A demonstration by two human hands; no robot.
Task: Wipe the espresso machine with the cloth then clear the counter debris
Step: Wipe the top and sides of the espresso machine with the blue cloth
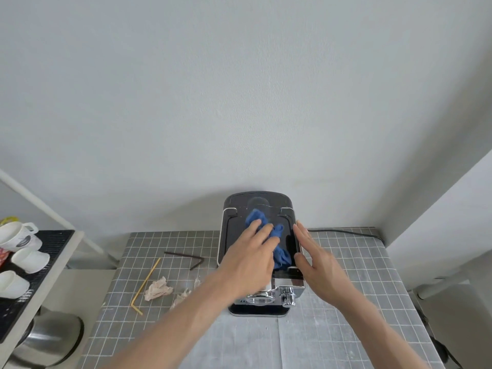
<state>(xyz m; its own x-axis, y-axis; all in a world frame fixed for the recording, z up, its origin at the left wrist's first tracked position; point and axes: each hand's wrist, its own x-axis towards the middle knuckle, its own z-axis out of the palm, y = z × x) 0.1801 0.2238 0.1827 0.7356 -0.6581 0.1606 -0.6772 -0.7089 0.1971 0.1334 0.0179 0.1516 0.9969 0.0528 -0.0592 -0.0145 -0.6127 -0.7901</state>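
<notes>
Black espresso machine (259,251) on grid-patterned surface (346,275), left hand (249,265) pressing blue cloth (269,235) onto its top, right hand (316,259) flat against its right edge, crumpled tissues (157,288), yellow straw (145,284), brown straw (186,258) left of machine

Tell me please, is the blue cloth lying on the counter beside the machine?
No, the blue cloth lies atop the espresso machine under the left hand.

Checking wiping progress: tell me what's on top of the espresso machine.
A blue cloth lies there under the left hand; the right hand rests along its right edge. The hands hide part of the top.
</notes>
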